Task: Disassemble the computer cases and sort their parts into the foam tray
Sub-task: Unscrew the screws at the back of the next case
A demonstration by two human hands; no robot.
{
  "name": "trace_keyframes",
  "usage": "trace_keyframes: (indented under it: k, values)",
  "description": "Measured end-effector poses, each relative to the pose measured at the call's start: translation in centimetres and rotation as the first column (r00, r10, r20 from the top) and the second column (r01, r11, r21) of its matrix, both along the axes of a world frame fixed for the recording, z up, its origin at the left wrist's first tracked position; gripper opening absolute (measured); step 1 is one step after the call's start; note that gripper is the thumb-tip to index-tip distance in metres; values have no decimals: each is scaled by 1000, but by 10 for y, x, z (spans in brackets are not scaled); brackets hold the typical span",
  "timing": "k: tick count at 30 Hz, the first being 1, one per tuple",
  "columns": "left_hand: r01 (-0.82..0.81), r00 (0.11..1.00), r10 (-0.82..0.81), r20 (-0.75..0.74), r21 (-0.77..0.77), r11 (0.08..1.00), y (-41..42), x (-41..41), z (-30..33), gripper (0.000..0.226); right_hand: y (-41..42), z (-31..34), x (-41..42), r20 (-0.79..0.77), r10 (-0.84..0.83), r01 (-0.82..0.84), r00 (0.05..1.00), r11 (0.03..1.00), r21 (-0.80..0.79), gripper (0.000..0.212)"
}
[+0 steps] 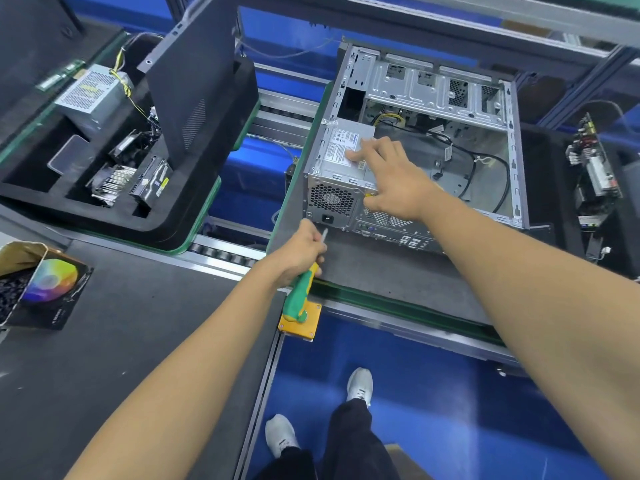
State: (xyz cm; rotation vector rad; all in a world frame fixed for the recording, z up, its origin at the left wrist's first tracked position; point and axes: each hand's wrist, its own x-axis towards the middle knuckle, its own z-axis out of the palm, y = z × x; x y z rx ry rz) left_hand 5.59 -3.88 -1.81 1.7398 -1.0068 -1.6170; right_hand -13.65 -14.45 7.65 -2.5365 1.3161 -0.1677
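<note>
An open grey computer case (512, 140) lies on its side on a dark pallet, its power supply (341, 147) still in the near left corner. My right hand (388, 174) lies over the power supply, fingers spread on its labelled top and thumb down at its inner edge. My left hand (303, 249) grips a green and yellow screwdriver (301, 292), its metal shaft pointing up toward the case's rear panel. The black foam tray (194, 216) sits at the left, holding another power supply (91, 95), a heatsink (110, 183), a drive (152, 181) and a black side panel (194, 77).
A second foam tray at the right edge holds a circuit board (592, 174). A yellow plate (299, 323) is fixed to the bench edge under the screwdriver. A cardboard box (31, 285) with a colour wheel print lies at the left. Roller conveyor rails (225, 251) run between pallets.
</note>
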Motion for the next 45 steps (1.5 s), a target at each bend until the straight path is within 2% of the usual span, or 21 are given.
trace_keyframes:
  k: [3, 5, 8, 10, 14, 26, 31, 35, 38, 40, 43, 45]
  values:
    - [-37, 998, 37, -42, -19, 999, 7, -18, -2, 9, 0, 0, 0, 0, -2, 2, 1000, 1000, -2, 84]
    - [-51, 997, 55, 62, -61, 997, 12, -28, -7, 5, 0, -1, 0, 2, 1, -1, 1000, 1000, -7, 84]
    - [-11, 953, 50, 298, -132, 991, 15, -37, -15, 5, 0, 0, 0, 13, 5, -5, 1000, 1000, -10, 83]
    - [-30, 928, 86, 362, -156, 987, 15, -41, -19, 3, 0, 0, -1, 18, 5, -5, 1000, 1000, -9, 83]
    - [-139, 936, 188, 297, -179, 974, 10, -42, -23, 4, 0, 0, 0, 12, 3, -2, 1000, 1000, -18, 84]
    - [-162, 919, 247, 308, -276, 947, 10, -56, -25, 4, 0, -1, 0, 9, 4, -4, 1000, 1000, -27, 84]
    - [-125, 848, 230, 477, -241, 962, 9, -55, -24, 7, 2, 1, 0, -12, 18, -18, 1000, 999, -50, 80]
    - [-136, 848, 212, 485, -187, 973, 5, -51, -17, 10, 8, 6, 1, 10, 38, -36, 999, 991, -127, 68]
    - [-148, 863, 199, 465, -145, 978, 3, -49, -12, 11, 23, 2, 0, 110, 8, 28, 994, 947, -319, 57]
    - [-145, 873, 185, 452, -122, 982, 2, -48, -9, 11, 48, -14, 4, 305, -91, 206, 948, 905, -371, 49]
    - [-83, 871, 116, 477, -91, 992, -2, -44, -4, 12, 108, -55, 23, 556, -268, 446, 787, 870, -211, 42]
    - [-45, 871, 79, 486, -81, 996, -5, -40, -1, 12, 151, -84, 35, 607, -431, 569, 668, 821, -43, 35]
